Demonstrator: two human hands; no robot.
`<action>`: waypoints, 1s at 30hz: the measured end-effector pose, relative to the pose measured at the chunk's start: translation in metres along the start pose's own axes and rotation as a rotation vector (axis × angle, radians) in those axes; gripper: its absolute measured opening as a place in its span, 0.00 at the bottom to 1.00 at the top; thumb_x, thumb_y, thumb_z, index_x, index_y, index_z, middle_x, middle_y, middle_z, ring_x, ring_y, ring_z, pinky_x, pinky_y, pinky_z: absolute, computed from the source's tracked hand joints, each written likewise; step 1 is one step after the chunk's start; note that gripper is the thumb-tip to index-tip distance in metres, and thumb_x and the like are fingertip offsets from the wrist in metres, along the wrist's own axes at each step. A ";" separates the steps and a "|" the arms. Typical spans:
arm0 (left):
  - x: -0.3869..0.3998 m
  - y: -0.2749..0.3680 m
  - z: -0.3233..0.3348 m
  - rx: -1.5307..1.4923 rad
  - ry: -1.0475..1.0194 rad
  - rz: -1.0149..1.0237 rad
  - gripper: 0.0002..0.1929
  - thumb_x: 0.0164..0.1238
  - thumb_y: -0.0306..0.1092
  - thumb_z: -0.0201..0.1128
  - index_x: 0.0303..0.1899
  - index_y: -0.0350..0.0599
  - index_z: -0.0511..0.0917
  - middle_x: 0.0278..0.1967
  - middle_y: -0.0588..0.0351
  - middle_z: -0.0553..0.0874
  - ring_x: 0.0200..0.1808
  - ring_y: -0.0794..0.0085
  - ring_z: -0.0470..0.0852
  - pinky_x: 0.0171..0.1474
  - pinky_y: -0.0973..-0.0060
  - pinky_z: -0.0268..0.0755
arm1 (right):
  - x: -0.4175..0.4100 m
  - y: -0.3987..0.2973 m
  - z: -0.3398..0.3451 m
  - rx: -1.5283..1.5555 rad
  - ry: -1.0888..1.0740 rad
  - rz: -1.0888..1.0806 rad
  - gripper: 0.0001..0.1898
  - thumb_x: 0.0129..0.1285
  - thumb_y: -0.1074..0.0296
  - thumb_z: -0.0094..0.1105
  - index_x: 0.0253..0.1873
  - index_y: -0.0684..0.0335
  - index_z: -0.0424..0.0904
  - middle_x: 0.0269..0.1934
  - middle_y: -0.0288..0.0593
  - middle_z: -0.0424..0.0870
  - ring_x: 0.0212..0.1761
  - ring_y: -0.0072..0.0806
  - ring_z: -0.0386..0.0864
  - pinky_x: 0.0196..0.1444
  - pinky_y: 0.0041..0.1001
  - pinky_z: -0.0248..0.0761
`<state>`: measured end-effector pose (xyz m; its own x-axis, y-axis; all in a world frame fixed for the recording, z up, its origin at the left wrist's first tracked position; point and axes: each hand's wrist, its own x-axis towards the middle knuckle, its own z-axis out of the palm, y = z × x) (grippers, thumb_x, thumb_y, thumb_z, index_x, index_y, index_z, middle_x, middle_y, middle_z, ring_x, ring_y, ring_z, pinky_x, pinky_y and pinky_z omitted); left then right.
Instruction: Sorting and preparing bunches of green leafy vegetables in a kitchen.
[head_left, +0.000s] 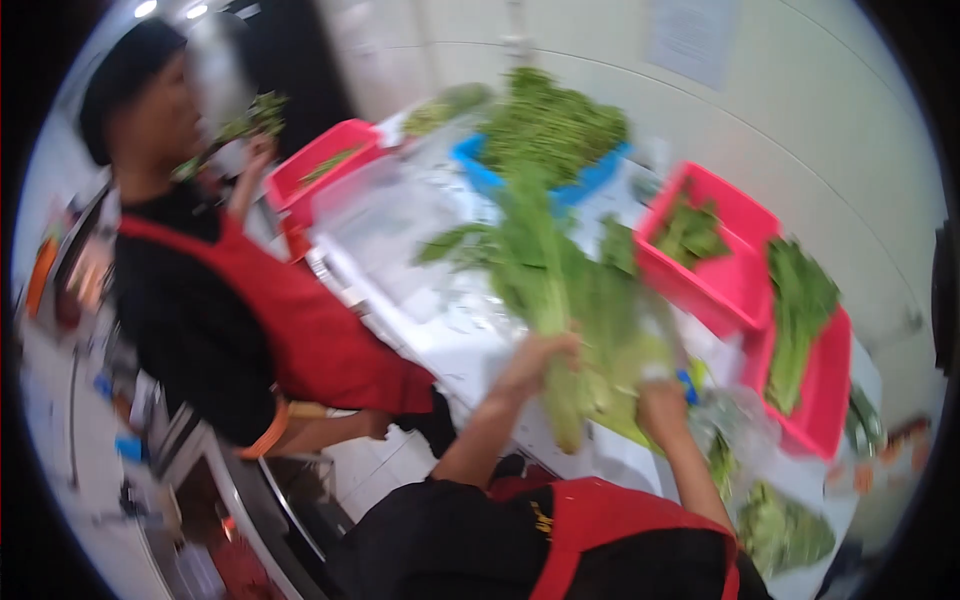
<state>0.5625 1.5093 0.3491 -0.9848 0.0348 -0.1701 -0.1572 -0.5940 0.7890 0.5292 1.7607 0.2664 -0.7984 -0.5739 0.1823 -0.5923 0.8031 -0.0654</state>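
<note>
My left hand (551, 356) is closed around a large leafy green vegetable (551, 262) with a thick pale stem. It holds the vegetable above the white worktable (465, 360), leaves pointing away from me and stem end towards me. My right hand (664, 411) is a fist around what looks like a knife (666, 319); motion blurs its upright greyish blade. Something blue shows beside that fist. Under and between my hands are more greens (619, 330) and a yellow-green cutting board (626, 429), partly hidden by the stem and my hand.
Two pink bins (724, 307) (821, 405) with leafy greens stand at the right. Bagged vegetables (784, 525) lie near the right edge. A blue basket (589, 191) heaped with greens is at the back. Left are a clear tub (390, 232), another pink bin (330, 165) and a co-worker (247, 300).
</note>
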 end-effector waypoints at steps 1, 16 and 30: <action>0.002 -0.005 0.002 -0.029 -0.030 -0.071 0.15 0.53 0.29 0.61 0.42 0.42 0.69 0.26 0.59 0.76 0.23 0.77 0.75 0.26 0.79 0.71 | -0.002 0.000 -0.012 0.082 0.043 -0.012 0.03 0.38 0.75 0.52 0.23 0.62 0.73 0.24 0.49 0.76 0.29 0.43 0.73 0.33 0.38 0.63; 0.019 -0.035 0.056 -0.187 -0.370 -0.171 0.13 0.58 0.32 0.57 0.44 0.43 0.69 0.38 0.55 0.77 0.37 0.76 0.77 0.36 0.79 0.74 | 0.017 -0.074 -0.160 0.443 0.469 -0.205 0.15 0.39 0.85 0.50 0.36 0.65 0.73 0.39 0.47 0.74 0.41 0.43 0.71 0.44 0.34 0.64; 0.011 -0.021 0.057 0.036 -0.104 -0.072 0.19 0.51 0.23 0.61 0.46 0.42 0.69 0.37 0.56 0.77 0.37 0.73 0.78 0.38 0.75 0.74 | -0.003 -0.076 -0.118 0.754 0.693 0.234 0.15 0.53 0.77 0.53 0.48 0.65 0.70 0.48 0.52 0.71 0.49 0.38 0.70 0.49 0.31 0.64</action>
<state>0.5505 1.5684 0.3646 -0.9729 0.1609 -0.1660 -0.2284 -0.5579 0.7979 0.5893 1.7206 0.3869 -0.8057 -0.0086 0.5923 -0.5355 0.4381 -0.7220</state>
